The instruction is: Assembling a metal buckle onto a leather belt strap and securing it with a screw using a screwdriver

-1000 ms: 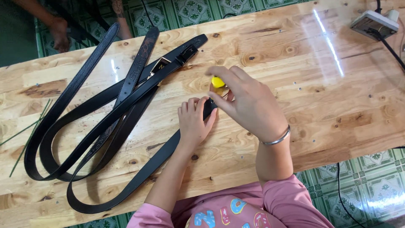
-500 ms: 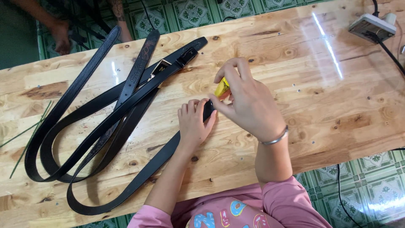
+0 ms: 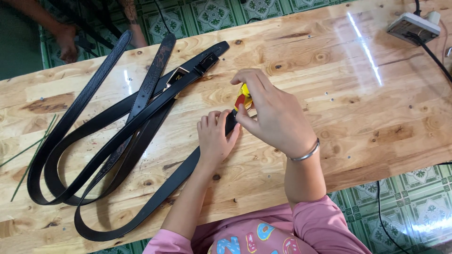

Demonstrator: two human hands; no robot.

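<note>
Your right hand [image 3: 273, 117] has tipped the small yellow tool [image 3: 243, 92] it pinches; your left hand [image 3: 215, 136] presses the black belt [image 3: 155, 200] end flat. More belts [image 3: 94, 136] lie left of it, with bare bench [image 3: 376, 108] to the right.

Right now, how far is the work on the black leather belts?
In hand: the left hand presses one black leather belt end on the wooden table, while the right hand holds a small yellow tool at it. Other black belts lie looped aside; which are finished cannot be told.
</note>
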